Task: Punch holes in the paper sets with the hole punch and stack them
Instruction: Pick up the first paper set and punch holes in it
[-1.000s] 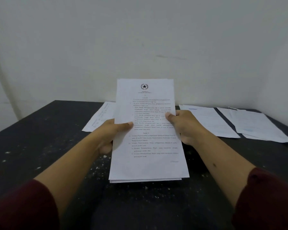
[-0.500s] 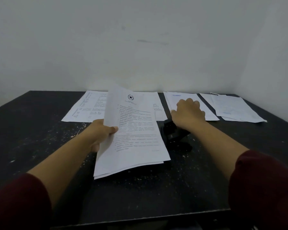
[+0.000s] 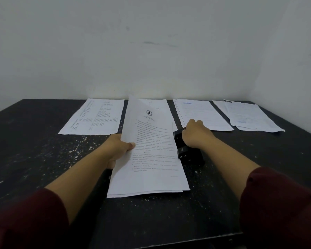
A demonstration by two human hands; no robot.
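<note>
Pinched at left long edge by left hand (image 3: 118, 147): paper set (image 3: 149, 151), thumb on top of printed face, remaining fingers hidden beneath; sheets partly raised off black table (image 3: 34, 159), far end lifted, near end low over table and fanned into separate edges. Closed over hole punch (image 3: 188, 150): right hand (image 3: 196, 135), palm on top of black body, fingers curled toward far side; whether pressing or only holding, not determinable. Position of punch: on table, just right of held set, set's right edge touching or overlapping punch front; entry into slot not visible. Handling, judged: set light, limp, prone to sag and splay when held from one side only; sheets likely to slip against each other, so squaring edges before insertion advisable. Best hold, judged: firm thumb-over pinch midway along long edge opposite punch, keeping edge to be punched free and straight. Punch, judged: rigid, compact, heavy enough to stay put under downward palm pressure. Also on table along far wall: printed sheets at left (image 3: 93, 116), sheet partly hidden behind held set (image 3: 158, 105), document with blue heading (image 3: 201, 114), overlapping papers at far right (image 3: 250, 116). Table surface flecked with pale specks. Dark red sleeves on both forearms.
</note>
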